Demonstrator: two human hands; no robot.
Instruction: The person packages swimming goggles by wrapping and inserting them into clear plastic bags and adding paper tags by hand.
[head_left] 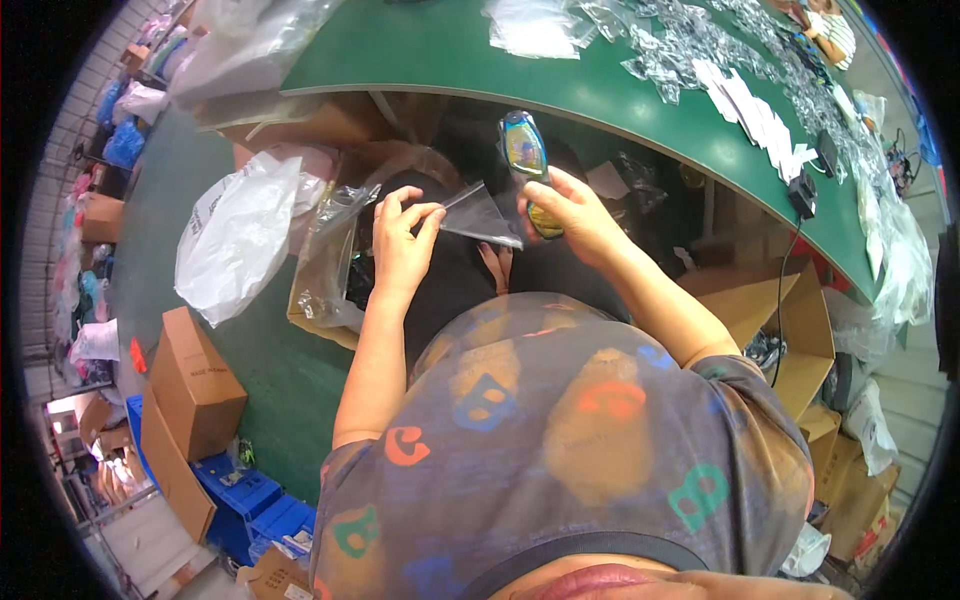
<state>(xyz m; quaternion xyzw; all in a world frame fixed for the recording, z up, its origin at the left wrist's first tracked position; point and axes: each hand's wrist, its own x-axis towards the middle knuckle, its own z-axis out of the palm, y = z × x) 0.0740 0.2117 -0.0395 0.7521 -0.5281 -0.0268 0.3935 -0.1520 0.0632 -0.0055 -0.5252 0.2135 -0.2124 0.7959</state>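
Outside the clear bag [482, 216], the right hand [578, 217] holds goggles [524, 150].

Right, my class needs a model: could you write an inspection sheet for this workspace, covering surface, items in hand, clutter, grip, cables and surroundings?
Surface: green table, its near edge just beyond the hands.
Items in hand: mirrored goggles and a clear plastic bag.
Clutter: crinkled clear packaging and white slips on the table.
Grip: left hand pinches the bag at its edge; right hand holds the goggles.
Cables: black cable hanging from a black adapter at the table edge.
Surroundings: white plastic bag, cardboard box and blue crates at left; another person upper right.
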